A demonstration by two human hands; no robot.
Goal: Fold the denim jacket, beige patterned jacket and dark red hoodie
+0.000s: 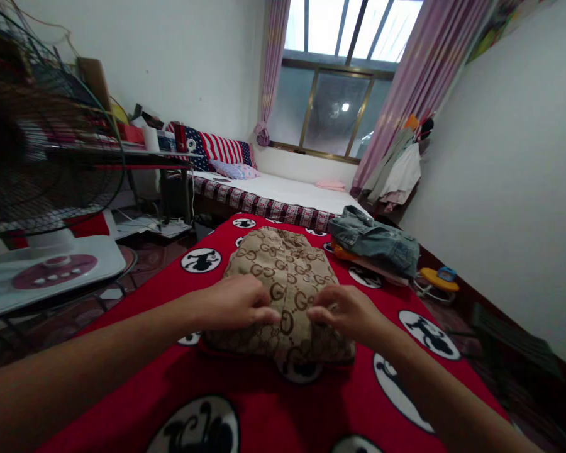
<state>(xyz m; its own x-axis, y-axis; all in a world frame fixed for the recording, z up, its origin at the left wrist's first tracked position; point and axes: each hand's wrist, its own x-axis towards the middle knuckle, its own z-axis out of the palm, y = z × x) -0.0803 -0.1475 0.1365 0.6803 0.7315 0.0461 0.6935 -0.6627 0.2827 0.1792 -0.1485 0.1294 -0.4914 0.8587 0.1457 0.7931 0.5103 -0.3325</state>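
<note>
A pair of tan shorts (283,270) with a brown letter pattern lies flat on a red blanket (259,396), its gathered waistband at the far end. My left hand (238,302) is over the left side of the shorts, fingers partly curled and the thumb apart from them. Over the right side is my right hand (349,311), its fingers bent and a small gap between thumb and forefinger. Neither hand visibly grips the cloth; whether the fingertips touch it I cannot tell. Beyond my right hand sits a stack of folded clothes with a denim garment (375,239) on top.
A fan (51,138) and its pale base (61,270) stand close on the left, before a cluttered desk (146,157). Behind the blanket is a bed with a white sheet (287,189). A yellow stool (438,280) stands on the right by the wall.
</note>
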